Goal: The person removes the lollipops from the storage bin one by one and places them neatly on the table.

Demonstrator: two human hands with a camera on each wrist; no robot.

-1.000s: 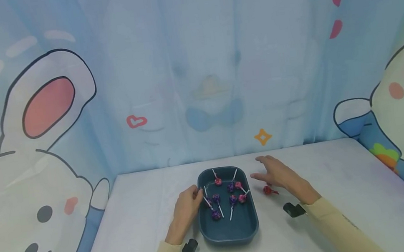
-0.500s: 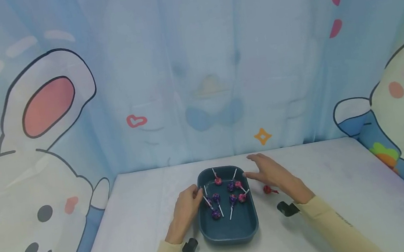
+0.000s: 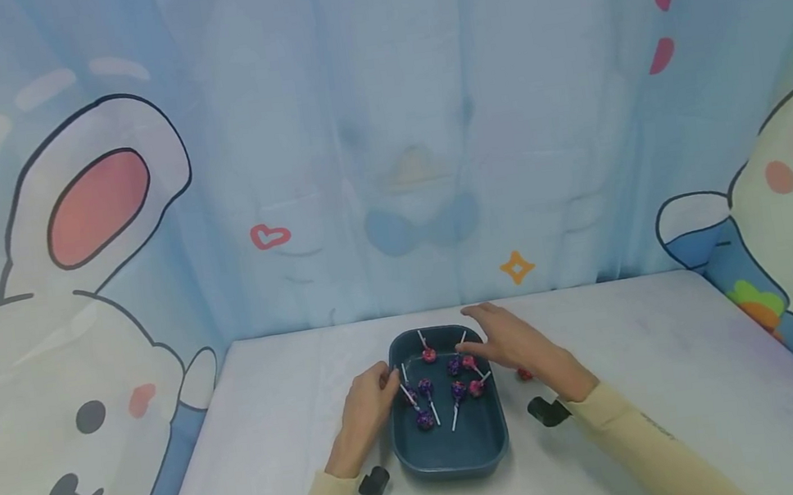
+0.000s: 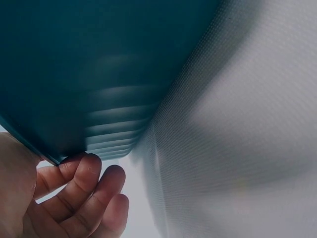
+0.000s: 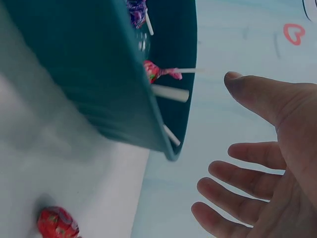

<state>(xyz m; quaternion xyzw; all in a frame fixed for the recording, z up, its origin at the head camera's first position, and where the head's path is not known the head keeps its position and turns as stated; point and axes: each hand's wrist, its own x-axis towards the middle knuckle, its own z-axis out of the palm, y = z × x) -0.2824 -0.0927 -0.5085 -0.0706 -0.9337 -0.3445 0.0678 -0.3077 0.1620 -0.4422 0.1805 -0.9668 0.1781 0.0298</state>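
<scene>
A dark teal plastic bin (image 3: 451, 451) stands on the white table, holding several lollipops in purple and pink wrappers, such as a purple lollipop (image 3: 425, 420) and a pink-red lollipop (image 3: 429, 355). My left hand (image 3: 369, 403) grips its left rim; in the left wrist view curled fingers (image 4: 81, 181) sit under the rim, the thumb hidden. Over the far right corner of the bin hovers my right hand (image 3: 516, 344), fingers spread and holding nothing. One red lollipop (image 5: 57, 222) lies on the table to the right of the bin, partly covered by my right hand in the head view.
The white-covered table (image 3: 288, 393) extends to both sides of the bin. Behind it hangs a pale blue curtain (image 3: 405, 73) with cartoon animals. A small dark camera (image 3: 373, 482) is worn at the left wrist, another camera (image 3: 546, 411) at the right.
My right hand has moved left, from above the red lollipop on the table to over the bin's far right corner. My left hand has stayed at the rim.
</scene>
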